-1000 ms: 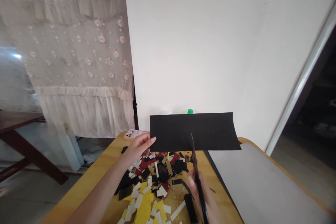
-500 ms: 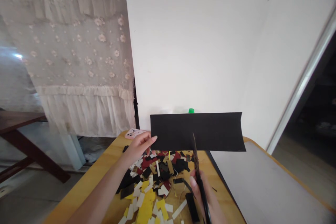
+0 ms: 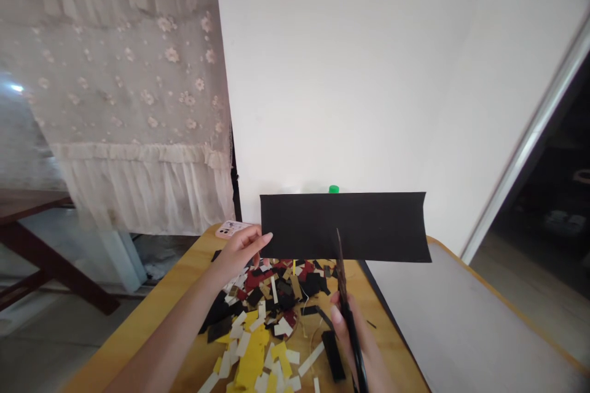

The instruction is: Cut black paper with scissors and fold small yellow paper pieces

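Observation:
My left hand (image 3: 242, 250) pinches the left end of a long black sheet of paper (image 3: 378, 227), thumb on the near face. The sheet is held up above the table, its right end free and slightly curled. Wrapped round the black handles of a pair of scissors (image 3: 342, 276) is my right hand (image 3: 354, 325). The blades point up and overlap the sheet's lower edge near its middle; I cannot tell whether they have cut into it. Below lie many paper scraps (image 3: 253, 356) in yellow, white, black, red and brown.
The wooden table (image 3: 152, 301) carries a phone in a pink case (image 3: 230, 228) at its far left corner and a large grey board (image 3: 442, 307) on the right. A green bottle cap (image 3: 334, 188) shows behind the sheet. A white wall (image 3: 345, 73) and lace curtain (image 3: 152, 86) stand beyond.
The view has shifted slightly, so everything sits a little higher and further left. Both hands keep the same grip on the paper and scissors.

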Tool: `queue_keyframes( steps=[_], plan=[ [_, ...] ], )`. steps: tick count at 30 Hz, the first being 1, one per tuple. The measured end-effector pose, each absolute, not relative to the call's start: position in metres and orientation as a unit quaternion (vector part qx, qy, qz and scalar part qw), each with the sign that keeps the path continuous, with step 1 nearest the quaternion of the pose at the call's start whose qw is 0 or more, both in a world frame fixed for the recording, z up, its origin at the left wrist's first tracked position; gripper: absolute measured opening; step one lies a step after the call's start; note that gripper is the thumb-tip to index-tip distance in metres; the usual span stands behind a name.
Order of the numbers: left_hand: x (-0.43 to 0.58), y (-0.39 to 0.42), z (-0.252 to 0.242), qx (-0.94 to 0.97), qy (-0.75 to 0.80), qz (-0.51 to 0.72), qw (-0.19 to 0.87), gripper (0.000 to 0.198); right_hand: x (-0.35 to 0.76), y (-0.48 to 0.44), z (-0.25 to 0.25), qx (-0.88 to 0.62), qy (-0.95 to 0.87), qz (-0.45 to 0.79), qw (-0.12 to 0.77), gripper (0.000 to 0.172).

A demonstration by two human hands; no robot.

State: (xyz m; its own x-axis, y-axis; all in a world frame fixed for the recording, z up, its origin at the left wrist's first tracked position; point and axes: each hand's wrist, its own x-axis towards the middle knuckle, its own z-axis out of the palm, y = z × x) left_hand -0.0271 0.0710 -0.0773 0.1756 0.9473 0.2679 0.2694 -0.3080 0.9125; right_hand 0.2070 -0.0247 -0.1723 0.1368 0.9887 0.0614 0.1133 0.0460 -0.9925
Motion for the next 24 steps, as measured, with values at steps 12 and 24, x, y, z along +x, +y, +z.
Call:
queue_keyframes(
  steps=[12,24],
  plan=[
    [-0.0247,0.071,-0.0814,0.68,0.452,0.444,0.369,0.051,0.2039,-0.0233,-0.166,-0.552,-0.476,0.42,0.541,0.076],
    [-0.0255,0.0722,-0.0827,0.684,0.451,0.437,0.372,0.052,0.2018,-0.0283,-0.1625,-0.547,-0.479,0.407,0.553,0.072]
  ],
)
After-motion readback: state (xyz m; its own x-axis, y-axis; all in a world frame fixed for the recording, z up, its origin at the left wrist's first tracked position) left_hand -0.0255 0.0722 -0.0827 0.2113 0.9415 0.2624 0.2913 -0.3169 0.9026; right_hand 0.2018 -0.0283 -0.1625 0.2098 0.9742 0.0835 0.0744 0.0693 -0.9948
